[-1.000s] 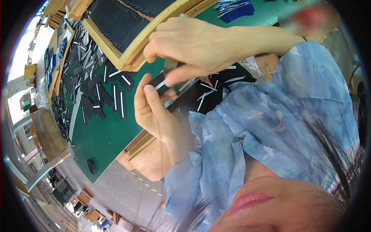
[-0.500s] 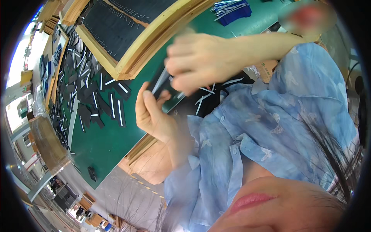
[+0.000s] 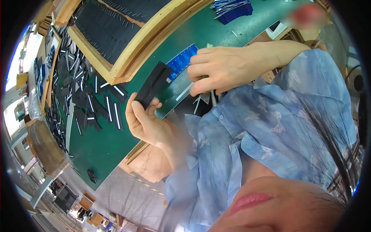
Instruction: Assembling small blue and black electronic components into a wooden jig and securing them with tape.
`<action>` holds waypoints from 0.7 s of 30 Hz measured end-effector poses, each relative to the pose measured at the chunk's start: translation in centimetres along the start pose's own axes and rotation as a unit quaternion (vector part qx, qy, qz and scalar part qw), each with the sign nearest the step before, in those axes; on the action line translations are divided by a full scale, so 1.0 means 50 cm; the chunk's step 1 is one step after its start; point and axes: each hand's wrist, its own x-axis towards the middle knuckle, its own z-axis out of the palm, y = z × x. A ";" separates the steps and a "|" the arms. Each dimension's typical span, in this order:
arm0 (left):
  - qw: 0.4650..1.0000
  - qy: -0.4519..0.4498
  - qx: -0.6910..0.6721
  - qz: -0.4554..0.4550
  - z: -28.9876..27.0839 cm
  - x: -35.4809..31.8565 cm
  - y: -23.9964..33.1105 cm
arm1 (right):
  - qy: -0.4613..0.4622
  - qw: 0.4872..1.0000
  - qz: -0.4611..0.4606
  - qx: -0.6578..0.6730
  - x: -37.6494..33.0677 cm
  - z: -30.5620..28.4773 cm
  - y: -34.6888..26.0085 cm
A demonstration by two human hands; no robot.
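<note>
Closest in, the left hand (image 3: 145,123) is pinching a flat black rectangular strip (image 3: 154,85), sticking up out of its fingers. Just past that, the right hand (image 3: 226,67) is curled shut around thin silvery strips (image 3: 184,92), right beside blue ribbed plastic pieces (image 3: 181,61) on the green mat (image 3: 104,147).

Clad in a loose light-blue shirt (image 3: 270,127), washed unevenly like faded denim, scattered with pale butterfly-like prints. Buttoned down the front with small white buttons; open collar (image 3: 235,154) with a broad placket. Wide sleeves (image 3: 309,73), rolled or cut short of the wrists, leaving both forearms bare. Thin, soft cloth, creased in many small folds across the chest. Loose strands of dark hair (image 3: 328,135) falling over the shirt. Left hand (image 3: 145,120) and right hand (image 3: 224,67) bare, without gloves, rings or a watch.
</note>
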 end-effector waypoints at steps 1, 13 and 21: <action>1.000 -0.007 -0.007 -0.002 -0.001 0.002 -0.004 | -0.012 0.998 0.029 0.050 -0.009 0.003 0.001; 0.997 0.029 0.037 0.060 -0.008 -0.006 -0.003 | 0.108 0.953 0.282 0.009 -0.053 0.019 0.078; 0.997 0.018 0.048 0.058 -0.028 -0.003 -0.012 | 0.111 0.954 0.276 0.029 -0.053 0.014 0.080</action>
